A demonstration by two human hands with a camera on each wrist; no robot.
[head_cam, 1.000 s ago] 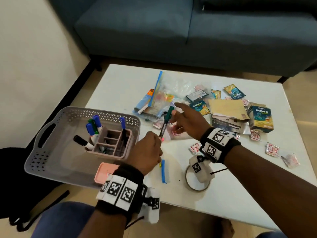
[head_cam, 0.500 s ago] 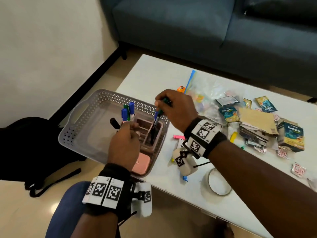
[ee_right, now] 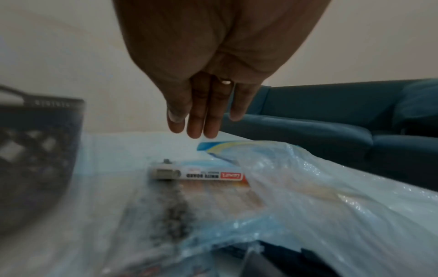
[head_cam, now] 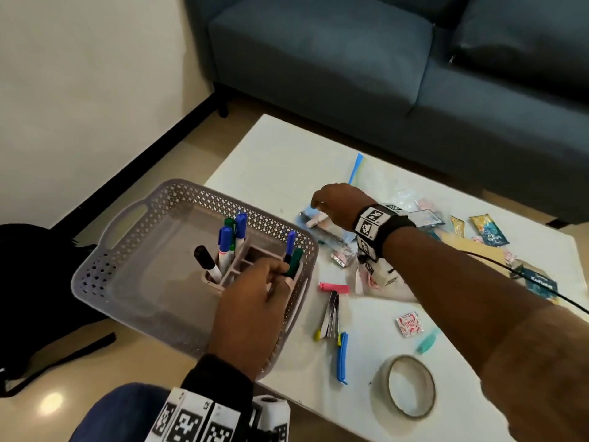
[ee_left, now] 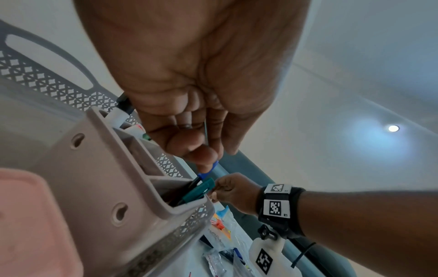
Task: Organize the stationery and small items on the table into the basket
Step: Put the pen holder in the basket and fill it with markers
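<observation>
A grey perforated basket (head_cam: 178,202) sits on the table's left edge. Inside it, a beige pen holder (head_cam: 236,269) holds several markers, among them a green-capped marker (head_cam: 296,258) and a blue pen (head_cam: 290,240). My left hand (head_cam: 255,304) is over the holder with curled fingers at these two. In the left wrist view a fingertip touches the blue pen (ee_left: 208,168); a grip is not plain. My right hand (head_cam: 333,204) hovers with straight fingers (ee_right: 196,127) just above a whiteboard marker (ee_right: 199,175) that lies on a clear plastic bag (ee_right: 308,187).
On the white table (head_cam: 287,161) lie a tape roll (head_cam: 409,386), a blue clip (head_cam: 342,357), a pink clip (head_cam: 334,287), sachets and small boxes at the right. A pink box (ee_left: 35,224) is in the basket. A blue sofa (head_cam: 382,59) stands behind; a black bag (head_cam: 38,275) lies on the floor.
My right hand let go of the green-capped marker in the holder and moved right, over the whiteboard marker on the bag. My left hand shifted to the holder's right compartment.
</observation>
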